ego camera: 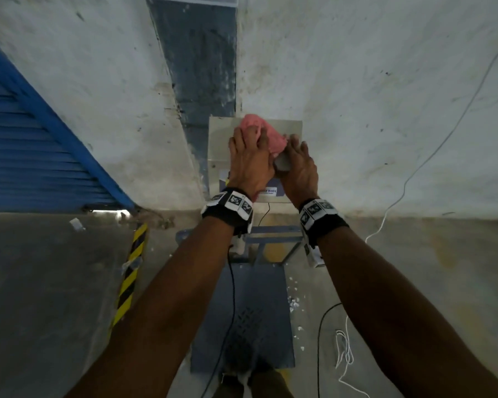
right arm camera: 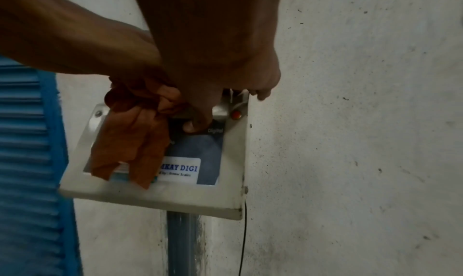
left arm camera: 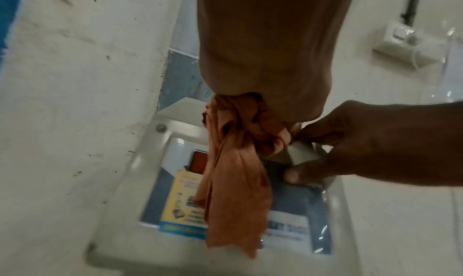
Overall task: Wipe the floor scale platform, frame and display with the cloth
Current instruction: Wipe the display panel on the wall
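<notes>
Left hand: the left hand (ego camera: 249,162) is bunching the cloth (ego camera: 263,133) in curled fingers, at centre frame in the head view, and pressing the wad against the upper part of the display (ego camera: 222,142).
Right hand: the right hand (ego camera: 298,168) is sitting just right of the left one, its thumb (right arm camera: 194,124) lying on the dark panel and its other fingers hooking over the display's top right corner, so it is grasping the housing to steady it.
Cloth: a loose tail is hanging down from the wad over the left half of the display face, covering part of the yellow sticker (left arm camera: 184,197) at lower centre of the left wrist view.
Display: it is standing on a grey-blue post (right arm camera: 184,244) close against the white wall (ego camera: 385,110).
Platform: the dark platform (ego camera: 242,320) is lying on the floor in the lower centre of the head view, with no hand near it.
Risk, tail: the dangling end is likely to snag on the corner screw (left arm camera: 160,127) or drag across the red button (right arm camera: 236,114).
Risk, thumb: firm pressure there could trigger a key or smear the panel.
Risk, cable: the thin black cable (right arm camera: 244,230) at the lower right edge could get tugged by a wide stroke.
Risk, post: a hard push may rock the display on its post.
</notes>
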